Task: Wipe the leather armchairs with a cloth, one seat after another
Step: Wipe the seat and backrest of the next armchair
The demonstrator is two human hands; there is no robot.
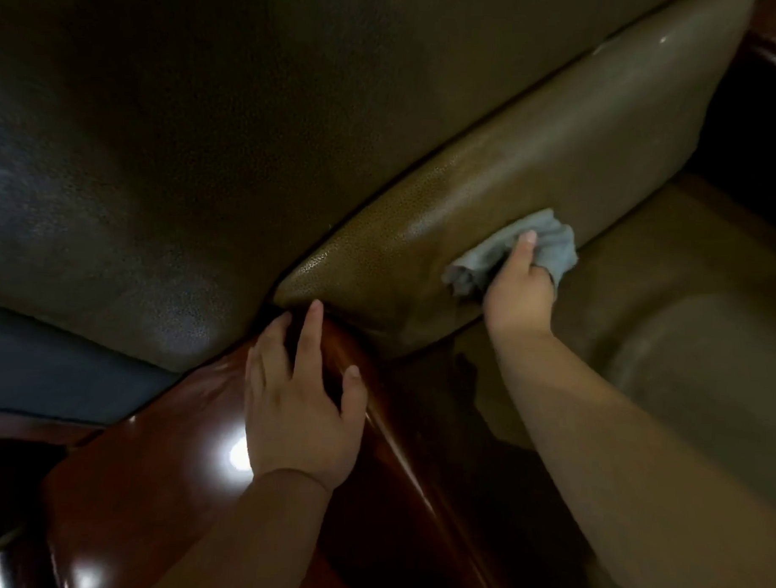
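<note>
Glossy wooden armrest [161,440] across the lower left of the frame, left hand [301,405] resting flat on it with fingers relaxed, right hand [520,294] right of centre gripping a bunched grey cloth [480,259] against the brown leather cushion [536,158], dark leather backrest [207,133] filling the upper left

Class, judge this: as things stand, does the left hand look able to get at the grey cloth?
Probably not easily: the left hand rests on the wooden armrest, while the right hand grips the cloth against the leather.
</note>
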